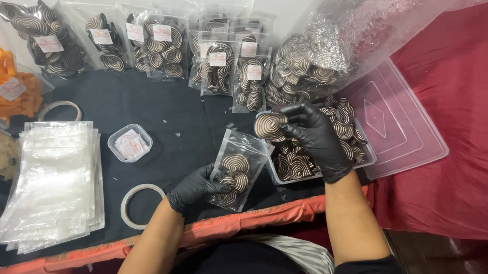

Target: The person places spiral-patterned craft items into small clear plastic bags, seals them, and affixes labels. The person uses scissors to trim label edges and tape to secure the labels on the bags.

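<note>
Both my hands wear black gloves. My left hand [193, 187] holds a small clear pouch [236, 172] by its lower left side; several brown-and-cream spiral cookies lie inside it. My right hand [313, 138] grips a spiral cookie [269, 125] just above the pouch's open mouth. Under that hand stands a clear plastic tub [366, 158] filled with more spiral cookies [343, 125].
A stack of empty clear pouches [50, 188] lies at left, with two tape rings [140, 206] and a small box of labels [130, 143]. Filled, labelled pouches [160, 45] line the back. A big bag of cookies [329, 51] and a clear lid [397, 120] sit right.
</note>
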